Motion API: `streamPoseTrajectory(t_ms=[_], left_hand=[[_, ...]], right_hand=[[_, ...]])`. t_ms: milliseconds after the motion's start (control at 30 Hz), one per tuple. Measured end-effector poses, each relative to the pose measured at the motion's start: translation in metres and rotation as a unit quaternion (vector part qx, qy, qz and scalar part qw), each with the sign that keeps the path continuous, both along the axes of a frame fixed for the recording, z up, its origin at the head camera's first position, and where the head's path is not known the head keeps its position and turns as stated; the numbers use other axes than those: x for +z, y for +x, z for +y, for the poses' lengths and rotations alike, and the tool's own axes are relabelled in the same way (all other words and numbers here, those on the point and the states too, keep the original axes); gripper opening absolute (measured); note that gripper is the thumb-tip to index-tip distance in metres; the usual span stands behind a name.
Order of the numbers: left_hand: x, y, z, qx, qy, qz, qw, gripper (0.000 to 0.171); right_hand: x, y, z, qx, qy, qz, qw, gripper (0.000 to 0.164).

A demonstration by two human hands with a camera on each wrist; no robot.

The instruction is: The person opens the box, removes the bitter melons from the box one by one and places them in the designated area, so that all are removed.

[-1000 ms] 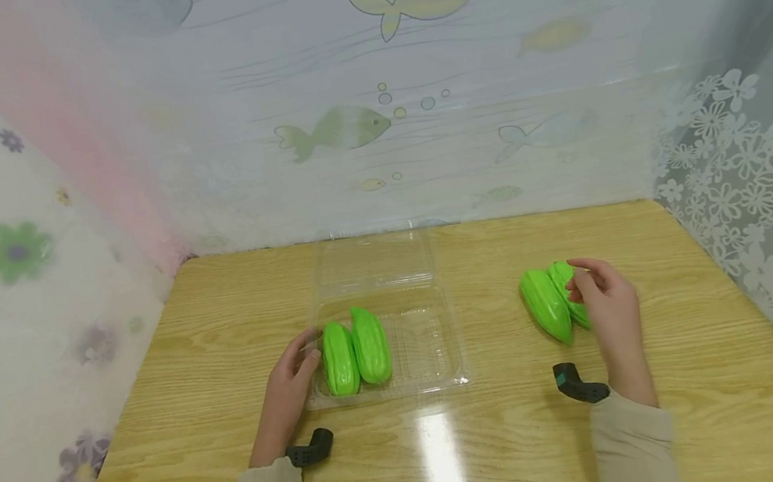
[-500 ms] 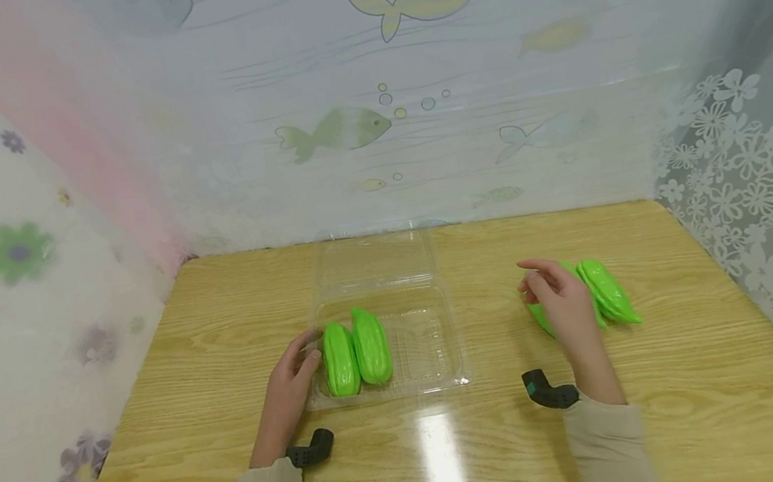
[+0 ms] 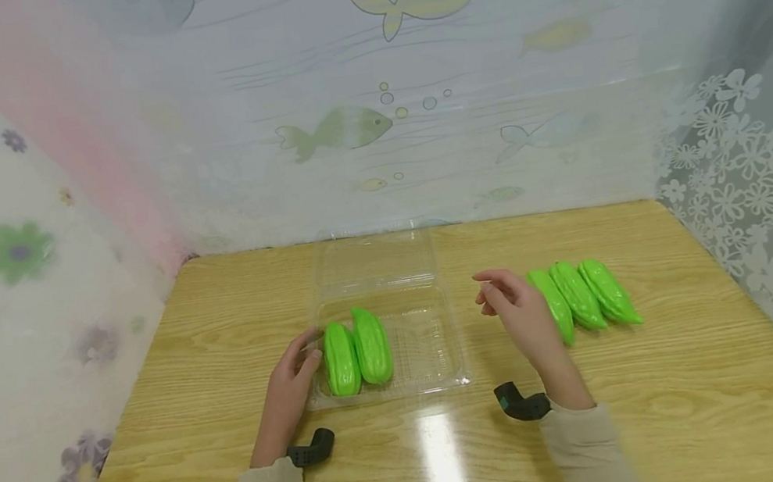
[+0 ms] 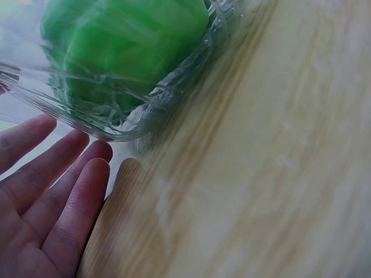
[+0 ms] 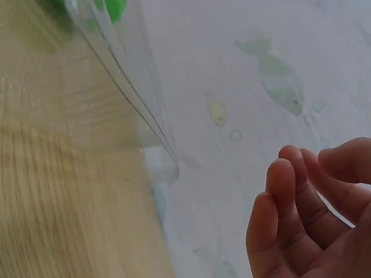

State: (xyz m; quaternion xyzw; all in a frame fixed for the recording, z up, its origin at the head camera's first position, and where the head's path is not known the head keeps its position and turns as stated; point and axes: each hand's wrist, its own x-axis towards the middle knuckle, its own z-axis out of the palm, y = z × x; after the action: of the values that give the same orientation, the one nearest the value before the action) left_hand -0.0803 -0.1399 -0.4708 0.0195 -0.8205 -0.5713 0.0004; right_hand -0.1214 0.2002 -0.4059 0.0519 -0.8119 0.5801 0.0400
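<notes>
Two glossy green, ridged, oblong fruit-like pieces [image 3: 341,360] lie side by side in the left half of a clear plastic clamshell box [image 3: 437,381], whose lid [image 3: 376,260] is folded back. At the box's left side is my left hand [image 3: 290,381]. In the left wrist view its fingers [image 4: 78,200] are nearly straight, with their tips at the clear wall below a green piece [image 4: 127,46]. My right hand [image 3: 525,317] is above the table between the box and three more green pieces [image 3: 578,295]. It is loosely curled and holds nothing, its fingertips toward the box.
A wood-grain table [image 3: 493,450] carries everything. Its back edge meets a wall sheet [image 3: 225,187] printed with fish. Patterned sheets hang at both sides. A black device [image 3: 311,447] sits at the left wrist, another black device [image 3: 520,402] at the right.
My right hand has moved left, away from over the green pieces on the right toward the box, uncovering them. The left hand and the box have not visibly moved.
</notes>
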Motion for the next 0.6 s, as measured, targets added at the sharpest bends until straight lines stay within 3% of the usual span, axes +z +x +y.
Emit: streamPoseTrajectory(t_ms=[133, 267, 600], left_hand=[[-0.009, -0.002, -0.002, 0.003, -0.009, 0.008, 0.9999, 0.04], [-0.009, -0.002, -0.002, 0.003, -0.01, 0.009, 0.9999, 0.042], [0.02, 0.007, 0.007, -0.001, 0.003, -0.001, 1.0, 0.04]], right_hand=[[0.009, 0.006, -0.014, 0.019, -0.005, -0.007, 1.0, 0.021], [0.015, 0.012, -0.025, 0.03, -0.004, -0.002, 1.0, 0.02], [-0.009, 0.005, -0.035, 0.049, 0.001, -0.004, 0.999, 0.02]])
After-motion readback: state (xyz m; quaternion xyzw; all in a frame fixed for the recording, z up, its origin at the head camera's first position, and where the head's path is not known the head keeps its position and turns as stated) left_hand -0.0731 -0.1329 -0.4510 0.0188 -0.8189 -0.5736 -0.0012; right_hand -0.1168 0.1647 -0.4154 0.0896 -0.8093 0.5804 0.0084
